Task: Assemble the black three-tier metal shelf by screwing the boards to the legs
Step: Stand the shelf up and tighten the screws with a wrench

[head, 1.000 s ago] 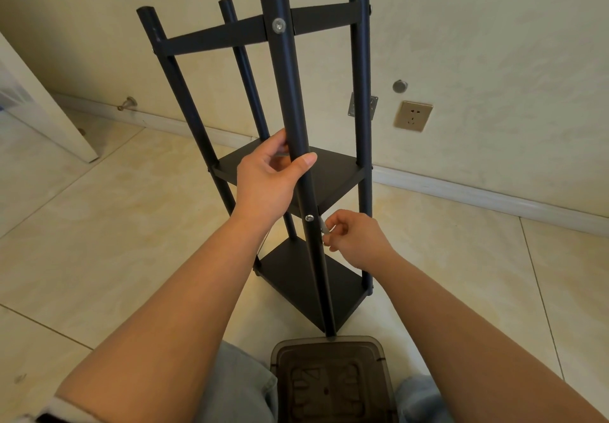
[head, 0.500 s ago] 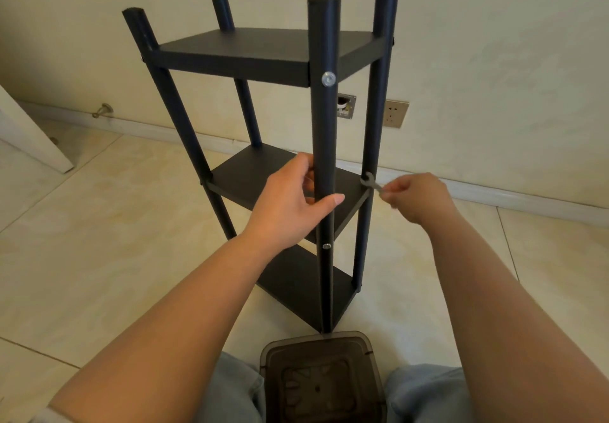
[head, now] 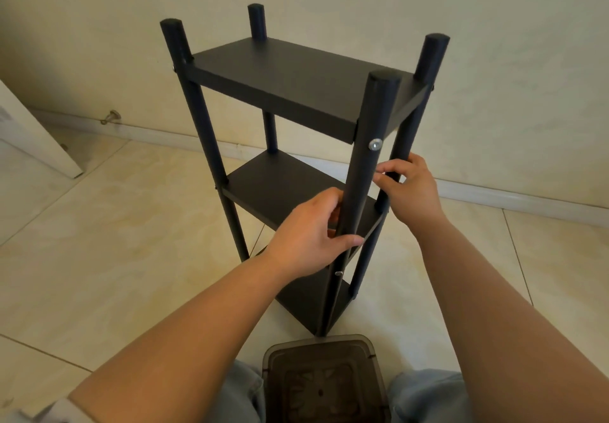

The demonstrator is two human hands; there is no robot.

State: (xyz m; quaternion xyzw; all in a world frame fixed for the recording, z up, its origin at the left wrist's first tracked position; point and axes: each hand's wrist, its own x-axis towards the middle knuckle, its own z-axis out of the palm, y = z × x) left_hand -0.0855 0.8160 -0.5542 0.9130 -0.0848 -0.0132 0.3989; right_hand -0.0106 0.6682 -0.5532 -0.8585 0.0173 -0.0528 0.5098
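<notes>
The black shelf (head: 296,83) stands upright on the tiled floor (head: 99,241). The left hand (head: 313,234) wraps its near leg (head: 359,198); just beyond, the right hand (head: 412,188) curls around the neighbouring leg (head: 400,146). A silver screw (head: 375,145) sits above both grips.

My right hand (head: 410,188) has left the side screw it was working half a second ago and now wraps the far right leg (head: 403,146), above where my left hand (head: 313,238) grips. The wrench no longer shows. The shelf (head: 296,83) sits lower in view, its top board now seen from above.
</notes>
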